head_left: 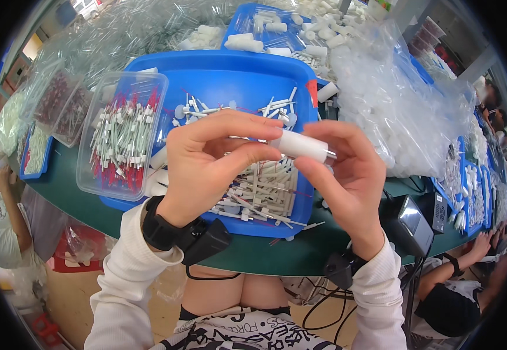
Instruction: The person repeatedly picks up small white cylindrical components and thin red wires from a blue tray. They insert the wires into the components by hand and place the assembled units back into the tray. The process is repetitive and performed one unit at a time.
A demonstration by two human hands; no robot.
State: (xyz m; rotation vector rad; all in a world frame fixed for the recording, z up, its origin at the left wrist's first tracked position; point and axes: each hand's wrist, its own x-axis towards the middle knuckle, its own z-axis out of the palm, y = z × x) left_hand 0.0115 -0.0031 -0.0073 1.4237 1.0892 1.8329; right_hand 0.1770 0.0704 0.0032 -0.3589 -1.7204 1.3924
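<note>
A short white plastic cylinder (301,144) is held level above the blue tray (218,64), with a thin metal tip showing at its right end. My left hand (198,166) pinches the left end between thumb and fingers. At the other end, the thumb and fingertips of my right hand (352,181) close around the cylinder near the metal tip; its index finger is slightly blurred. Below both hands, the tray carries many thin white rods (265,192), some with fine red wires. Part of the tray is hidden behind my hands.
Left of the tray, a clear plastic box (83,169) holds white and red wired pieces (122,134). A clear bag of white parts (376,111) lies at right, above a black device (408,224). Co-workers sit on both sides, including an arm (469,256) at right.
</note>
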